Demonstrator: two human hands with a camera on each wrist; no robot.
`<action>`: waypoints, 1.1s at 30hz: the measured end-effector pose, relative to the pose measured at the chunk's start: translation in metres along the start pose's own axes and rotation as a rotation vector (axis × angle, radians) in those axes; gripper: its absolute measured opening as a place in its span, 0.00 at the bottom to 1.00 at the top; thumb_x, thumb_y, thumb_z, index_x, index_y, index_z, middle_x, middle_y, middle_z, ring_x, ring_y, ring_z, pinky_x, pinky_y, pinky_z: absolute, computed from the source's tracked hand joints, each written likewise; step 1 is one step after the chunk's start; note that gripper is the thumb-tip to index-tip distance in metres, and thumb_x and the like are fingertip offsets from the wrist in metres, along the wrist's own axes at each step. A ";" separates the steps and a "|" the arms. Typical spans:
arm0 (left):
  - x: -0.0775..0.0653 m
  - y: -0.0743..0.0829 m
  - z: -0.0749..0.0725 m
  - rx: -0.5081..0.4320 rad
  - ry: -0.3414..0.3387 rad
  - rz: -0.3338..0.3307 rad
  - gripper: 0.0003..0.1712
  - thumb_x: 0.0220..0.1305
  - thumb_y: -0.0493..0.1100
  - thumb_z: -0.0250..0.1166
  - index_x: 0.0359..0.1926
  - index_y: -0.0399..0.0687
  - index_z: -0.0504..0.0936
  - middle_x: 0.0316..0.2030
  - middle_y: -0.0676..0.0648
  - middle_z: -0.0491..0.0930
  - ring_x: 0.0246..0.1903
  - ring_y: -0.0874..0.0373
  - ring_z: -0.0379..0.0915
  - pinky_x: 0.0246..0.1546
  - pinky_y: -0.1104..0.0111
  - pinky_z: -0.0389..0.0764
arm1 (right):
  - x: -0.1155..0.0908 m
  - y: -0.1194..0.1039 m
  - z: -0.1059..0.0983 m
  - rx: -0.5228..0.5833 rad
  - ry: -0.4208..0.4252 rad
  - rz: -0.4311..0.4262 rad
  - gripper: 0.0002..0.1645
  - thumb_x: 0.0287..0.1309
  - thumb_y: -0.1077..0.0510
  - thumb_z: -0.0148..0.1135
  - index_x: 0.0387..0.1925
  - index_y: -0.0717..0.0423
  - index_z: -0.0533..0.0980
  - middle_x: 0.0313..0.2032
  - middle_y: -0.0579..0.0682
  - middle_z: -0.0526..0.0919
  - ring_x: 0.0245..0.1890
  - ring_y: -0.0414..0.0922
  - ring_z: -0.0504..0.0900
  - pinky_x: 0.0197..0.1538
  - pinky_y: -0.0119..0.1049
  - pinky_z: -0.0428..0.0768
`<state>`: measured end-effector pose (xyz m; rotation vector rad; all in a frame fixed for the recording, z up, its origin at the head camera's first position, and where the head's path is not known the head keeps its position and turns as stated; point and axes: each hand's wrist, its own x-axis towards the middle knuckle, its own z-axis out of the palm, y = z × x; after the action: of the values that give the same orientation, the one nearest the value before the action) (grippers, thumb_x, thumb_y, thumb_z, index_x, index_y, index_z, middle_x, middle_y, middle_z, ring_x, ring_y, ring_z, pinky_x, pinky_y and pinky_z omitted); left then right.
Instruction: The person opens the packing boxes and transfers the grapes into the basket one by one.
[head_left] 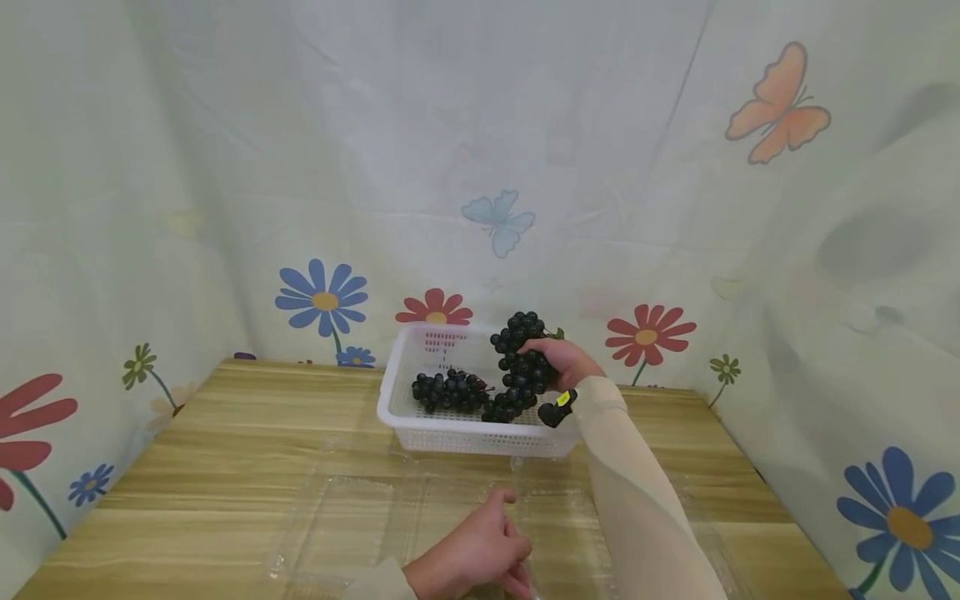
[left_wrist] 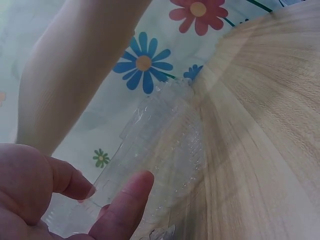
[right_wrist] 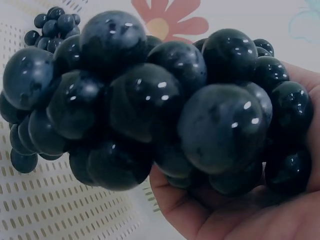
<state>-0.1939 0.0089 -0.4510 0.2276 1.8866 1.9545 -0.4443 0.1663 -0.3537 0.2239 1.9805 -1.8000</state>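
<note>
My right hand (head_left: pixel 564 360) grips a bunch of dark grapes (head_left: pixel 521 367) above the right side of a white plastic basket (head_left: pixel 483 437). In the right wrist view, the fingers curve under the grapes (right_wrist: pixel 145 105). The lower end of the bunch hangs inside the basket. Another bunch of dark grapes (head_left: pixel 450 392) lies at the basket's left. Nearer to me, my left hand (head_left: pixel 476 546) is over clear plastic containers (head_left: pixel 348 517). The left wrist view shows its thumb and a finger spread apart by a clear container (left_wrist: pixel 155 150); a fingertip seems to touch its edge.
The basket stands at the back of a wood-grain table (head_left: pixel 202 467). A pale curtain (head_left: pixel 360 150) printed with flowers and butterflies surrounds the table's back and sides. A black strap piece with a yellow label (head_left: pixel 557 408) is on the right wrist.
</note>
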 end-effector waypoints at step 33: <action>0.002 0.002 -0.002 0.047 0.003 -0.010 0.39 0.57 0.25 0.56 0.69 0.35 0.54 0.30 0.34 0.79 0.18 0.52 0.82 0.19 0.64 0.86 | 0.036 0.013 -0.007 -0.662 -0.010 -0.020 0.30 0.65 0.43 0.62 0.61 0.57 0.80 0.77 0.63 0.60 0.76 0.62 0.62 0.70 0.55 0.74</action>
<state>-0.1966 0.0073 -0.4494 0.2279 1.9330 1.9067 -0.4721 0.1688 -0.3805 -0.0188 2.4426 -1.0587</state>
